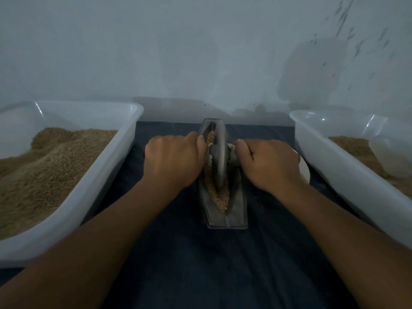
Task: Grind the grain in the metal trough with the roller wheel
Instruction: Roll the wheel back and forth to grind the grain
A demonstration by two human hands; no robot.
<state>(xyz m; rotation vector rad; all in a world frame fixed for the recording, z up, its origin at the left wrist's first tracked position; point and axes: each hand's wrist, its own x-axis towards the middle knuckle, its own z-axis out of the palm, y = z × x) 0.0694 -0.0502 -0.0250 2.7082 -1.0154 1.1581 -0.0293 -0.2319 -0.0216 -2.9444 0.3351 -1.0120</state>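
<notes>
- The metal trough (225,210) lay in the middle of the dark cloth (200,264), with its long side running from 12 o'clock to 6 o'clock, its far end close to the wall (200,52).
- The grain (219,198) sat inside the trough as a narrow brown strip; most of it showed at the near end, at 6 o'clock of the wheel, and a small part showed at the far end, at 11 o'clock of the wheel.
- The roller wheel (219,152) stood upright on its edge in the trough, over the far half, with grain on both sides of its rim.
- The left hand (171,159) was at 9 o'clock of the wheel, its fingers curled tight around the handle on that side; the handle itself was hidden inside the fist.
- The right hand (267,161) was at 3 o'clock of the wheel, also closed in a fist around the handle (231,148), of which a short pale piece showed just beside the wheel.
- Both forearms came in from 6 o'clock, over the cloth.
- A big white tub (107,175) stood at 9 o'clock of the trough, holding a high heap of brown grain.
- A second white tub (334,157) stood at 3 o'clock, also with brown grain, and a pale cup (392,159) lay in it.
- A white round thing (304,168) showed just behind the right hand; I could not tell what it was.
</notes>
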